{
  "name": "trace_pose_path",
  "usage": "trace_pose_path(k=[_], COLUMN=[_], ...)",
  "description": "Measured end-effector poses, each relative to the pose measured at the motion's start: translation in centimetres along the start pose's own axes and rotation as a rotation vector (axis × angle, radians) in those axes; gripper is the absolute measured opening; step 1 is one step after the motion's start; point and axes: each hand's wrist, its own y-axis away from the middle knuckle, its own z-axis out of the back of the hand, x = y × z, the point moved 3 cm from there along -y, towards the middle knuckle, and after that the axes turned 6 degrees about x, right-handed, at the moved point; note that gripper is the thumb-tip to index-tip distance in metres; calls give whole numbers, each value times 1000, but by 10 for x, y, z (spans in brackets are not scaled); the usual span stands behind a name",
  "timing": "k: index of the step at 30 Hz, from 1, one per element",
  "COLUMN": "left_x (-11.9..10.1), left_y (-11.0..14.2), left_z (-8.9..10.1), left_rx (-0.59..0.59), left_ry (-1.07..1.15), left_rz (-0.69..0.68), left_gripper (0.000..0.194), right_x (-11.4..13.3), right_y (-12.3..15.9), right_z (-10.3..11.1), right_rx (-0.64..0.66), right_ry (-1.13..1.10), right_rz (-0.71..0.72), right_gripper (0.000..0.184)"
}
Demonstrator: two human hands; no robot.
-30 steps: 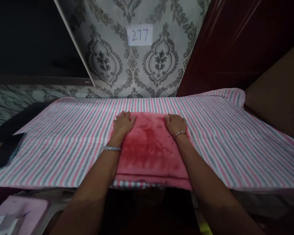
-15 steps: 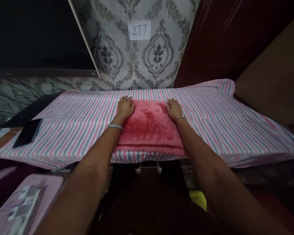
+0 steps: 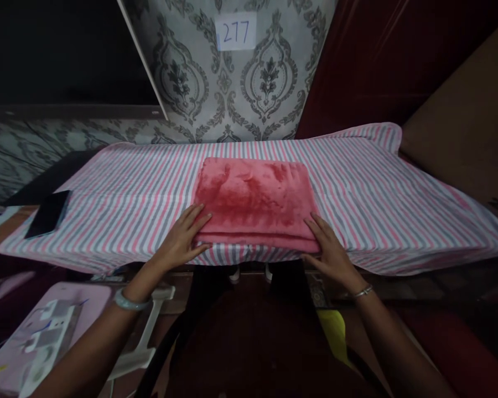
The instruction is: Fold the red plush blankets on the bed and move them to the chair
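Observation:
A folded pink plush cloth (image 3: 253,193) lies flat on a striped cloth (image 3: 128,204), its layered fold along the near edge. My left hand (image 3: 185,235) rests at its near left corner, fingers spread over the edge of the plush. The left thumb lies apart, on the striped cloth in front. At the near right corner is my right hand (image 3: 327,249), fingertips touching the plush and thumb held away below the fold. Neither hand is closed around anything. Both wrists wear bracelets.
A dark phone (image 3: 50,213) lies on the striped cloth at the left. Below left, a power strip (image 3: 52,342) sits on a pink surface. A dark screen (image 3: 66,55) hangs at the back left; a brown carton (image 3: 465,127) stands at the right.
Both hands have slid from the far corners of the pink plush cloth back toward me to its near corners. The cloth stays folded in place; the view has tilted down.

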Motion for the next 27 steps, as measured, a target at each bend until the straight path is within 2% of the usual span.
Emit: trace_pose_path(k=[5,10,14,18,21,24,27], left_x=[2,1,5,13,14,8,-2], left_y=[2,4,8,2,-19,-54,-92], left_z=[-4,1,-3,3,36,92,152], left_rx=[-3,48,-6,-67,-180,-330,-486], left_ry=[-14,-9,-44,-64,-34,19,105], left_rz=[39,67,54,64,80,116,187], left_gripper=[57,72,77,62,47,40,37], right_x=[-3,-6,-6,-6,-4,2,10], right_y=[1,-2,-7,-17,-38,-71,-112], right_z=[-9,-7,-8,-1,22,65,117], right_rx=[-79,-147,-205,-270,-311,-432,-575], right_ry=[-1,1,49,58,14,-58,-100], right_rz=[-15,12,31,-4,-52,-67,10], right_gripper=[79,80,84,75,57,38,27])
